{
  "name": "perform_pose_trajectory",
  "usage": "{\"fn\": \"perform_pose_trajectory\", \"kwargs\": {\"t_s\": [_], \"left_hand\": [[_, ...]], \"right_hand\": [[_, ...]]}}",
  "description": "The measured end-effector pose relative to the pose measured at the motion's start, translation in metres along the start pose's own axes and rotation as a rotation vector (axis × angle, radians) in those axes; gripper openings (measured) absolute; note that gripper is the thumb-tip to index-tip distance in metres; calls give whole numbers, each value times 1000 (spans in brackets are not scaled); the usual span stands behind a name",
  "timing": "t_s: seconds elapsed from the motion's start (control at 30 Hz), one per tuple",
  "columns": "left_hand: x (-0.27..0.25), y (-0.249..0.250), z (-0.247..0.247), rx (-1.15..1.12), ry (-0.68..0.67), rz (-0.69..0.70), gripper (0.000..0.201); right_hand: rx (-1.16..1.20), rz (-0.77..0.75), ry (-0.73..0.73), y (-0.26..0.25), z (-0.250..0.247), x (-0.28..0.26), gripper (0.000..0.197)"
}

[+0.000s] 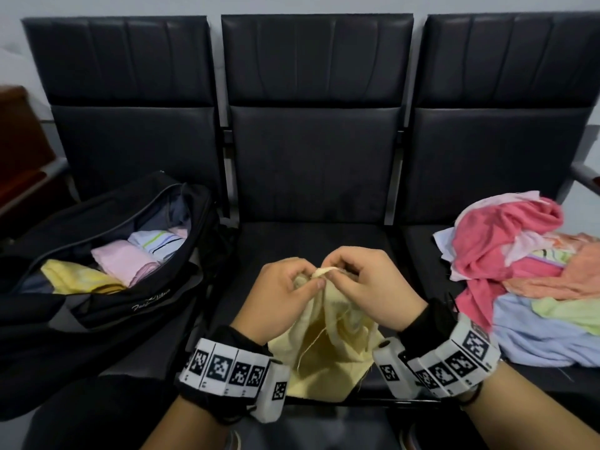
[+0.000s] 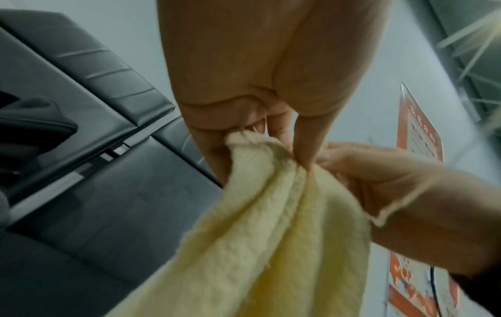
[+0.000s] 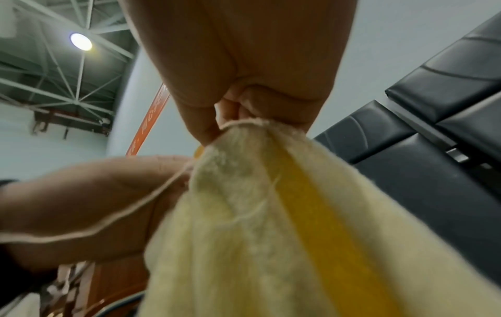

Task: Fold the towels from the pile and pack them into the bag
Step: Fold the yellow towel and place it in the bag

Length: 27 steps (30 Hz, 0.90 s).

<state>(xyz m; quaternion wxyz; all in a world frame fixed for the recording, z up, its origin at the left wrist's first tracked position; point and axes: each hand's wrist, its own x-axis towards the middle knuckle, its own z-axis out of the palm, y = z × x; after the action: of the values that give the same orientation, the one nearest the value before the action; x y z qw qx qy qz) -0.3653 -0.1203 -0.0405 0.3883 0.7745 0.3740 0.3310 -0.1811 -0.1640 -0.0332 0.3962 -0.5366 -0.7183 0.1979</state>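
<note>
Head view: looks forward and down from above at three black seats (image 1: 311, 177), taking in the bag (image 1: 107, 254) at left and the pile (image 1: 526, 280) at right.
Left wrist view: very near, looks up along the left hand (image 2: 244, 90) toward wall and seat backs.
Right wrist view: very near, looks up along the right hand (image 3: 244, 70) toward the ceiling.
Shared: all three show both hands on the towel (image 1: 328, 349).

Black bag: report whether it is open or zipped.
Open. The black bag has its zipper parted, with folded yellow, pink and striped towels showing inside.
</note>
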Motion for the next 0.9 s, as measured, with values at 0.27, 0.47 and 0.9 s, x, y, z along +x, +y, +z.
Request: {"fn": "perform_pose_trajectory", "kwargs": {"t_s": [0.27,0.47,0.9], "left_hand": [[-1,-9,-10,-72,182,5,14],[-1,-29,-28,-140,358,-46,19],[42,11,-68,-128,751,43,10]], "right_hand": [[-449,199,-74,37,-8,-21,19],[-529,325,-54,64,-28,-31,14],[-58,330,218,59,-42,-26,29]]}}
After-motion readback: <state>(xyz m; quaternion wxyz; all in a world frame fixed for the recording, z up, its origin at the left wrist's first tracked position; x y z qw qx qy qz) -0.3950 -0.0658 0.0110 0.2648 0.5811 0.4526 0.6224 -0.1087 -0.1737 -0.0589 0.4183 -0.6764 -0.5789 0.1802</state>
